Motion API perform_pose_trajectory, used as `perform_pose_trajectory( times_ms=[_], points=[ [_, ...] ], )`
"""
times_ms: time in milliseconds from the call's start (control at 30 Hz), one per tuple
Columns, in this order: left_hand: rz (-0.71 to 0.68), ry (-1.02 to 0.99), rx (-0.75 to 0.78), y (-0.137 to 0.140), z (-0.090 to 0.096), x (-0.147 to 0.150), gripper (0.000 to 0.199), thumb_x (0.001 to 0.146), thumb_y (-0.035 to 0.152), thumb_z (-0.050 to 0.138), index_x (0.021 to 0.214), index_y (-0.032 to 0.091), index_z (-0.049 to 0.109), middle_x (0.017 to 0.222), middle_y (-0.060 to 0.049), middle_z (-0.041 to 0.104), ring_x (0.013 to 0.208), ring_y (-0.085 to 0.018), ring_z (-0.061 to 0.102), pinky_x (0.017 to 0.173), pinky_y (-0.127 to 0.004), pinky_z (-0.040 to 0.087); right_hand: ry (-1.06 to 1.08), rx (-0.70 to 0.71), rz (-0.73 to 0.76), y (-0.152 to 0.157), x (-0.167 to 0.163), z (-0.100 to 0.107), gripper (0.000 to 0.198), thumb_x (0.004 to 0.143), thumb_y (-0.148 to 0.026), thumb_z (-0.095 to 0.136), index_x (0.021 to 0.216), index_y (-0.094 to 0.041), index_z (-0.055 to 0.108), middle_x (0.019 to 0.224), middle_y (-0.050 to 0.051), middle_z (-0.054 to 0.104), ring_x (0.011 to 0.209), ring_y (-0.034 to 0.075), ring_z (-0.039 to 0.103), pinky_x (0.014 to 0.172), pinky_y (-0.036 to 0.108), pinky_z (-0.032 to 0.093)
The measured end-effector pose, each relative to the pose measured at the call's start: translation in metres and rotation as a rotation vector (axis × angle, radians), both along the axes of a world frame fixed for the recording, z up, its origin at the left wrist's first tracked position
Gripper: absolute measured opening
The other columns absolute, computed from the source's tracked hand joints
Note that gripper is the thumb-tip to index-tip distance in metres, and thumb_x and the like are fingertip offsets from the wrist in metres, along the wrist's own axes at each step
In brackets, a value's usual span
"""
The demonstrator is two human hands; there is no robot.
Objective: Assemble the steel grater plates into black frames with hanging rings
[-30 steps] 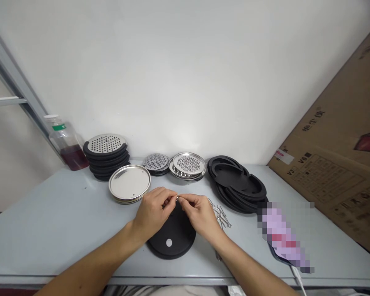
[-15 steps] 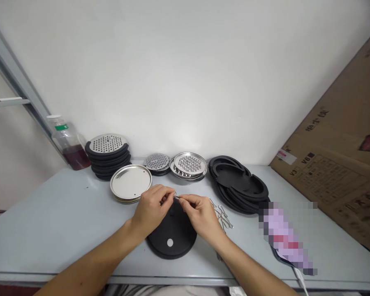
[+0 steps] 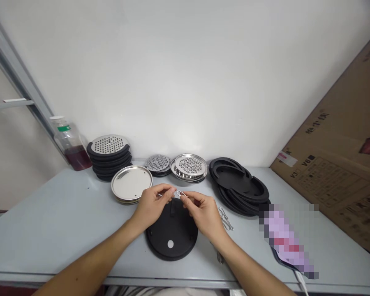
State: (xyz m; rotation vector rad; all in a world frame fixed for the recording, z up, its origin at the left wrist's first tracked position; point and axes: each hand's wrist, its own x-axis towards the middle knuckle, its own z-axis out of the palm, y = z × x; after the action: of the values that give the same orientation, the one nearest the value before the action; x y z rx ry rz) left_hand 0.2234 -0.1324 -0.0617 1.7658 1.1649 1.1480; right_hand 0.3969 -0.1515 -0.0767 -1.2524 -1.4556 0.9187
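Note:
My right hand pinches a thin bent wire clip, whose rounded loop sticks out towards my left hand. The left fingertips are pressed together just beside that loop; what they hold, if anything, is too small to name. Beneath both hands lies a round black disc with a white round spot near its front and a narrow tab at its back. More wire clips lie on the table to the right of my right hand, partly hidden by the wrist.
Behind my hands stand a stack of shiny round plates, perforated metal discs and black rings. A stack of black-rimmed graters and a bottle of dark liquid are at the left. A cardboard box leans at the right.
My fingertips have moved slightly apart, and the clip's loop now shows in the gap between them. The clip stays with my right hand.

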Motion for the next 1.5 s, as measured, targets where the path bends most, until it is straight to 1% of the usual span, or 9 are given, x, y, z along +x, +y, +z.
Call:
perform_pose_trajectory(
  times_ms=[100, 233, 400, 500, 600, 733, 900, 1100, 1500],
  points=[
    [-0.069, -0.032, -0.026, -0.001, 0.000, 0.000, 0.024, 0.087, 0.038, 0.060, 0.094, 0.019, 0.072, 0.085, -0.004, 0.074, 0.077, -0.018, 0.069, 0.071, -0.027, 0.058, 0.030, -0.030, 0.026, -0.001, -0.003, 0.000, 0.030, 0.082, -0.040, 0.063, 0.096, -0.017, 0.075, 0.060, 0.001, 0.063, 0.048, 0.013, 0.050, 0.046, 0.024, 0.041],
    [-0.061, -0.034, -0.016, -0.002, -0.001, 0.001, 0.018, 0.085, 0.033, 0.064, 0.094, 0.019, 0.072, 0.089, -0.004, 0.074, 0.083, -0.018, 0.070, 0.075, -0.028, 0.057, 0.009, -0.058, 0.075, -0.004, -0.006, 0.000, 0.023, 0.082, -0.037, 0.063, 0.089, -0.017, 0.070, 0.057, -0.001, 0.060, 0.048, 0.014, 0.054, 0.049, 0.025, 0.043],
    [-0.006, 0.182, 0.335, -0.006, 0.000, 0.000, 0.011, 0.086, 0.021, 0.062, 0.092, 0.022, 0.072, 0.088, -0.003, 0.073, 0.082, -0.017, 0.067, 0.077, -0.029, 0.053, -0.092, 0.015, -0.012, -0.005, -0.005, 0.001, 0.025, 0.073, -0.029, 0.070, 0.089, -0.021, 0.052, 0.067, -0.004, 0.060, 0.052, 0.012, 0.055, 0.051, 0.024, 0.044],
    [-0.061, 0.229, 0.459, -0.007, 0.001, 0.000, 0.013, 0.089, 0.019, 0.060, 0.094, 0.023, 0.071, 0.091, -0.004, 0.073, 0.086, -0.017, 0.066, 0.080, -0.031, 0.052, -0.162, 0.111, -0.026, -0.005, -0.004, 0.001, 0.029, 0.073, -0.026, 0.069, 0.097, -0.021, 0.053, 0.086, 0.002, 0.065, 0.071, 0.016, 0.062, 0.059, 0.026, 0.048],
    [-0.082, 0.210, 0.456, -0.008, 0.001, 0.000, 0.014, 0.090, 0.019, 0.059, 0.096, 0.023, 0.071, 0.092, -0.004, 0.073, 0.088, -0.018, 0.066, 0.082, -0.032, 0.052, -0.115, 0.204, 0.086, -0.006, -0.005, 0.001, 0.034, 0.079, -0.022, 0.063, 0.112, -0.021, 0.056, 0.103, 0.006, 0.067, 0.091, 0.019, 0.064, 0.075, 0.029, 0.052],
    [-0.035, 0.164, 0.440, -0.007, 0.001, 0.000, 0.013, 0.088, 0.019, 0.061, 0.096, 0.023, 0.071, 0.091, -0.003, 0.073, 0.086, -0.017, 0.066, 0.080, -0.030, 0.052, -0.071, 0.186, 0.139, -0.006, -0.003, 0.002, 0.022, 0.087, -0.024, 0.056, 0.107, -0.020, 0.064, 0.081, 0.002, 0.069, 0.075, 0.017, 0.064, 0.075, 0.029, 0.052],
    [-0.003, 0.148, 0.351, -0.003, 0.005, -0.005, 0.013, 0.087, 0.021, 0.062, 0.096, 0.023, 0.072, 0.088, -0.002, 0.072, 0.081, -0.015, 0.066, 0.076, -0.026, 0.052, -0.071, 0.160, 0.095, 0.002, 0.005, 0.003, 0.019, 0.087, -0.029, 0.060, 0.097, -0.021, 0.074, 0.090, 0.006, 0.072, 0.078, 0.019, 0.066, 0.074, 0.030, 0.052],
    [-0.045, 0.273, 0.274, 0.005, 0.001, -0.010, 0.017, 0.088, 0.018, 0.058, 0.096, 0.024, 0.072, 0.091, -0.001, 0.073, 0.084, -0.015, 0.067, 0.074, -0.025, 0.053, -0.234, 0.245, 0.078, 0.014, 0.009, 0.000, 0.018, 0.087, -0.021, 0.058, 0.092, -0.022, 0.075, 0.091, 0.006, 0.073, 0.081, 0.020, 0.067, 0.072, 0.031, 0.051],
    [-0.003, 0.412, 0.224, 0.017, -0.016, -0.014, 0.020, 0.083, 0.014, 0.058, 0.093, 0.022, 0.074, 0.090, 0.000, 0.075, 0.081, -0.016, 0.068, 0.073, -0.024, 0.052, -0.485, 0.402, 0.105, 0.028, 0.002, -0.029, 0.020, 0.087, -0.011, 0.057, 0.096, -0.021, 0.072, 0.092, 0.006, 0.072, 0.087, 0.021, 0.065, 0.081, 0.033, 0.050]
  ],
)
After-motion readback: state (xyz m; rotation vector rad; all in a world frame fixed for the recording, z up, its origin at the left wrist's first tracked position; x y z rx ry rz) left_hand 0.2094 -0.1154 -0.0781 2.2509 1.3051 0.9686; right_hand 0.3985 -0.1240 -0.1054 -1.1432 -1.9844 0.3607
